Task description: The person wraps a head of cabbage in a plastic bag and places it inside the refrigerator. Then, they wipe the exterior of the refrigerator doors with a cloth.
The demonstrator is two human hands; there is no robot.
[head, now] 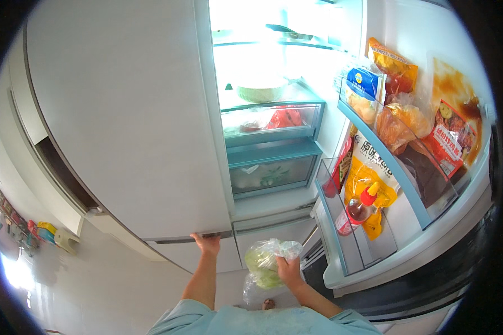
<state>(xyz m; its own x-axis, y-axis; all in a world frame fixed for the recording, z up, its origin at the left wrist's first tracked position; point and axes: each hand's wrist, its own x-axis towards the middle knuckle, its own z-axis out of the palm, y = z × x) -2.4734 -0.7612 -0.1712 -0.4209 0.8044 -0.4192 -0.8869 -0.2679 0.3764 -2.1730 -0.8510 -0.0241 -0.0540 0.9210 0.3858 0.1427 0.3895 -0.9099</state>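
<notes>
My right hand (289,273) grips the gathered top of a clear plastic bag (253,294). Through the film a pale green leafy vegetable (262,268) shows, possibly a cabbage or lettuce. The bag hangs in front of the lower part of a refrigerator. To the left, my left hand (208,245) is hooked at the handle recess along the lower edge of the closed left refrigerator door (130,125); its fingertips are partly hidden there. The right refrigerator door (333,281) stands wide open, exposing the lit inside.
Two clear drawers (272,178) sit low inside, under a shelf with a pale green bowl (260,94). Door bins hold a red-capped sauce bottle (354,215), a yellow-white food pouch (362,176) and several food packets. A small stool (66,241) stands far left on the floor (121,284).
</notes>
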